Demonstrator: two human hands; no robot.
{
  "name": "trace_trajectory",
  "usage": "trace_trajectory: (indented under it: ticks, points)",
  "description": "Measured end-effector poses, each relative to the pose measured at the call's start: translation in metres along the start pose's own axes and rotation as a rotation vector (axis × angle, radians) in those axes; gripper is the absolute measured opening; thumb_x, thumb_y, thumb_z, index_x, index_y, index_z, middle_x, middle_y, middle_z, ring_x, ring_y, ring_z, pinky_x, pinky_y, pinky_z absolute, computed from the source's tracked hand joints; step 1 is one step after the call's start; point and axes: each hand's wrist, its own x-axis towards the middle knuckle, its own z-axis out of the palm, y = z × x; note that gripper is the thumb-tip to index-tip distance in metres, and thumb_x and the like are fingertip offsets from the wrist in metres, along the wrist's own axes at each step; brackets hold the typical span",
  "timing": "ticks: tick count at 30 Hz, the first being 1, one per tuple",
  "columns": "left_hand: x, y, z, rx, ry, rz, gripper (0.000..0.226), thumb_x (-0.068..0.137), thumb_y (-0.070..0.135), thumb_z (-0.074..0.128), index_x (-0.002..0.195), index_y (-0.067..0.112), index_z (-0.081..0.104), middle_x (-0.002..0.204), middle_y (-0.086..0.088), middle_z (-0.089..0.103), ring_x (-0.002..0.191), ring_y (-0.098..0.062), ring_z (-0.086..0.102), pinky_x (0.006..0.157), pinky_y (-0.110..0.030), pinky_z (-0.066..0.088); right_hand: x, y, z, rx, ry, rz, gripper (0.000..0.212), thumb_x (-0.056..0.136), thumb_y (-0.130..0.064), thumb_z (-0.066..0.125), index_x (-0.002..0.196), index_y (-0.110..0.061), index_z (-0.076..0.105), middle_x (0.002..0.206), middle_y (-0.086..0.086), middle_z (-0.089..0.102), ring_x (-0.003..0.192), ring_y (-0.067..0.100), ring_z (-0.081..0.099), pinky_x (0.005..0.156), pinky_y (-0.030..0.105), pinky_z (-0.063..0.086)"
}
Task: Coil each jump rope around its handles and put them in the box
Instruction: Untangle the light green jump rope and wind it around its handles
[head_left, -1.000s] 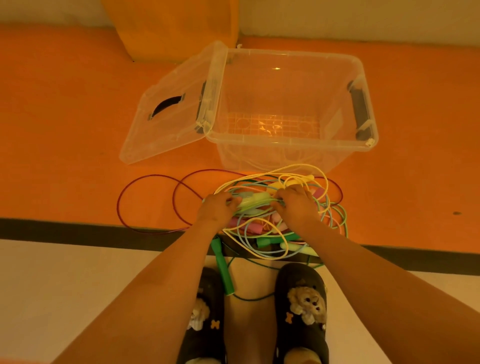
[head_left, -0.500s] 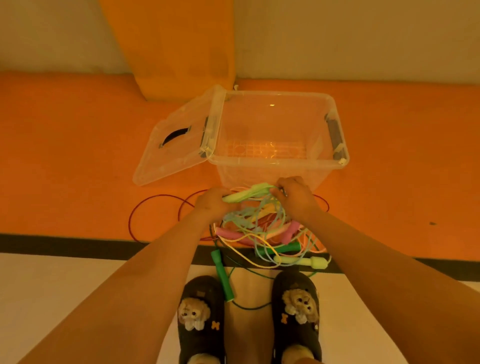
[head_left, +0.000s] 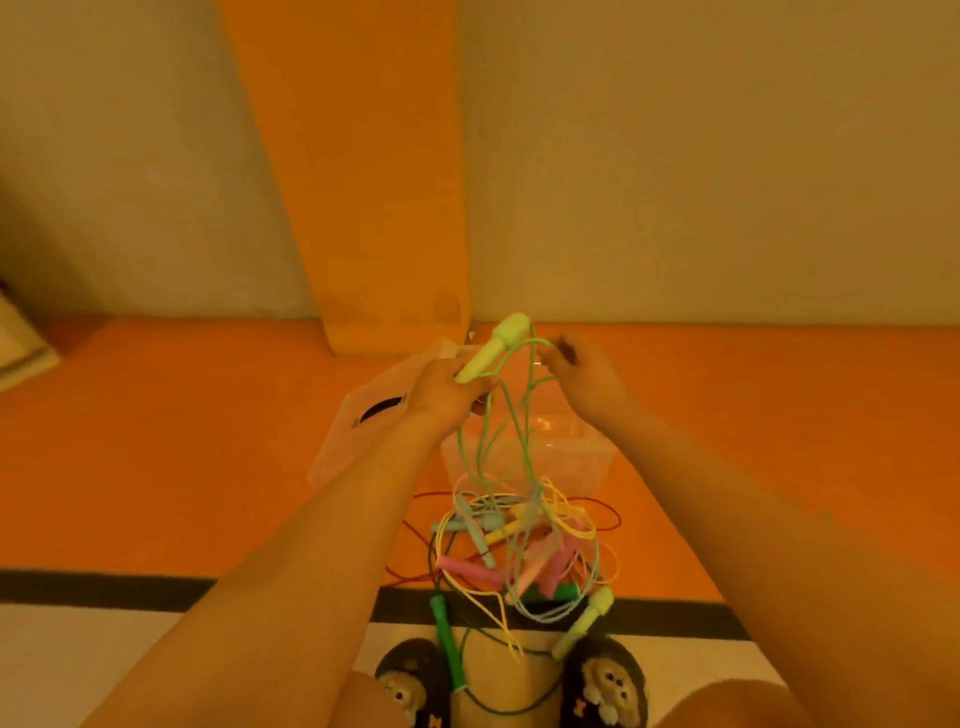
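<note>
Handle clasped in left grip | cord pinched in right grip | rope tangle between box and slippers

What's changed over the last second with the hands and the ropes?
Both hands rose off the pile. The left hand now grips one pale green handle held high, and the right hand pinches its cord, which trails down into the pile. A matching handle, the rest of the tangle, the box and its lid stayed on the floor.
</note>
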Motion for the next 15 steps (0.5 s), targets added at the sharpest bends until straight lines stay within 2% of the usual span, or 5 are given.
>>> trace_trajectory:
  ticks: [3, 6, 10, 15]
  points:
    - [-0.023, 0.036, 0.003, -0.175, 0.013, 0.008, 0.009, 0.091, 0.000, 0.060, 0.088, 0.008, 0.059, 0.065, -0.006, 0.056, 0.037, 0.001, 0.054, 0.041, -0.012, 0.041, -0.006, -0.034, -0.020, 0.189, 0.055, -0.002, 0.015, 0.094, -0.008, 0.054, 0.107, -0.005, 0.060, 0.084, -0.005, 0.057, 0.079, 0.011, 0.052, 0.064, 0.011, 0.037]
    - [-0.040, 0.054, 0.008, -0.381, 0.053, -0.003, 0.001, 0.092, 0.004, 0.059, 0.093, 0.005, 0.058, 0.071, -0.009, 0.060, 0.043, -0.005, 0.061, 0.046, -0.015, 0.048, -0.019, -0.055, -0.034, 0.285, 0.074, -0.022, 0.020, 0.095, -0.010, 0.055, 0.114, -0.006, 0.058, 0.099, -0.004, 0.059, 0.092, 0.007, 0.055, 0.075, 0.007, 0.041]
    - [-0.053, 0.064, 0.013, -0.452, 0.099, 0.016, 0.012, 0.092, 0.003, 0.059, 0.083, 0.010, 0.060, 0.058, 0.000, 0.064, 0.045, -0.006, 0.063, 0.048, -0.016, 0.051, -0.035, -0.054, -0.042, 0.330, 0.096, 0.007, 0.026, 0.095, -0.011, 0.056, 0.121, -0.008, 0.058, 0.114, -0.001, 0.059, 0.108, 0.010, 0.054, 0.092, 0.029, 0.045]
    - [-0.063, 0.044, 0.024, -0.361, 0.013, -0.038, 0.007, 0.092, 0.004, 0.061, 0.099, 0.006, 0.060, 0.073, -0.004, 0.065, 0.048, -0.008, 0.059, 0.053, -0.021, 0.050, -0.051, -0.036, -0.040, 0.394, 0.037, 0.101, 0.025, 0.093, -0.004, 0.056, 0.116, -0.013, 0.058, 0.119, 0.007, 0.062, 0.107, 0.013, 0.055, 0.094, 0.033, 0.043]
